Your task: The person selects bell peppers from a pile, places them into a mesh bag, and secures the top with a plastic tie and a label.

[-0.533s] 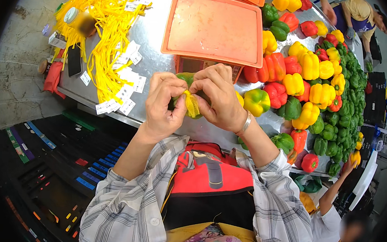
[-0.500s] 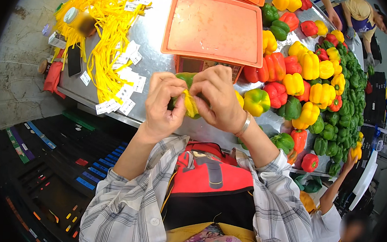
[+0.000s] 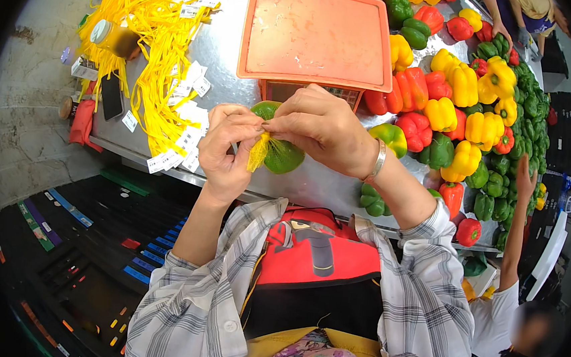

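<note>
Over the near edge of the metal table, my left hand (image 3: 226,150) pinches the gathered end of a yellow mesh bag (image 3: 258,153). My right hand (image 3: 323,126) is closed on the same gathered netting, its fingertips meeting those of the left. Just below and behind the fingers is a green bell pepper (image 3: 287,158). Thin yellow strands fan out over the pepper's side, so it looks to be in the mesh; my hands cover part of it.
An upturned orange crate (image 3: 317,37) stands ahead. Yellow net bags (image 3: 152,81) with white tags lie at left, by a phone (image 3: 111,98) and a jar (image 3: 112,36). Red and yellow peppers (image 3: 464,85) and a green pepper heap (image 3: 528,124) fill the right. Co-workers' hands (image 3: 525,178) reach in.
My hands have shifted slightly left and the pepper shows more below them. The mesh has moved left between my fingers. At right, a co-worker's arm has reached farther up towards the green heap.
</note>
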